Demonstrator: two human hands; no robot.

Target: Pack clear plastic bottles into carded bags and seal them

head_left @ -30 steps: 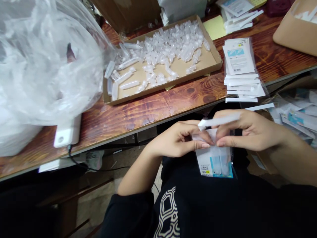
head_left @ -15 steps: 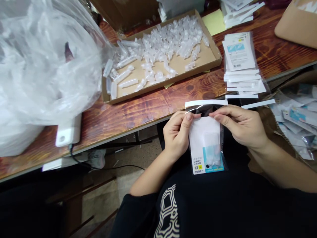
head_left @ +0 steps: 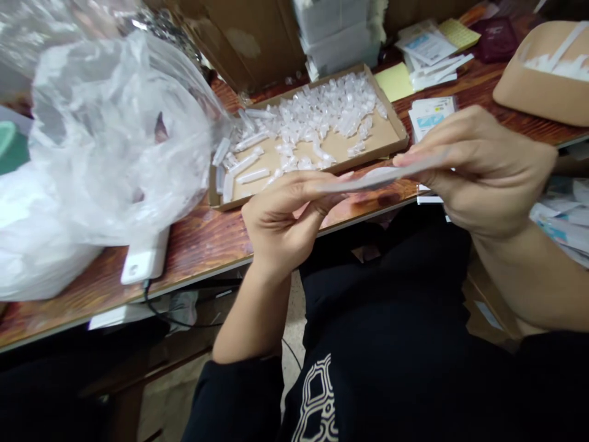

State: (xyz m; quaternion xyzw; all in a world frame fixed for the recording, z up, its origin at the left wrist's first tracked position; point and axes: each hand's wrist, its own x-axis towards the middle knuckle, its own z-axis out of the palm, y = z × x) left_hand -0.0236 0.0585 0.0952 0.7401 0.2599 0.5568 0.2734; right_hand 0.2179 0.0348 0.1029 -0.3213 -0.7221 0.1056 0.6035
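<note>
A clear plastic packet with a card in it [head_left: 375,179] is held up edge-on between my two hands, so its faces are mostly hidden. My left hand [head_left: 288,218] pinches its left end between thumb and fingers. The right end is gripped by my right hand [head_left: 488,172], whose thumb lies beneath. Behind the packet, a shallow cardboard tray [head_left: 294,175] holds many small clear plastic pieces [head_left: 331,110] and some longer clear tubes [head_left: 253,176]. A stack of carded packets [head_left: 430,113] sits partly covered behind my right hand.
On the left of the wooden table [head_left: 197,236] bulge clear plastic bags [head_left: 124,135], beside a white device with a cable [head_left: 146,258]. Yellow paper [head_left: 394,81], more cards [head_left: 426,46] and a tan container [head_left: 543,80] stand at the back right. Finished-looking packets [head_left: 564,221] lie at far right.
Both hands have risen from my lap and moved apart, tilting the packet from face-up to edge-on. The view has shifted, showing more of the table's far side.
</note>
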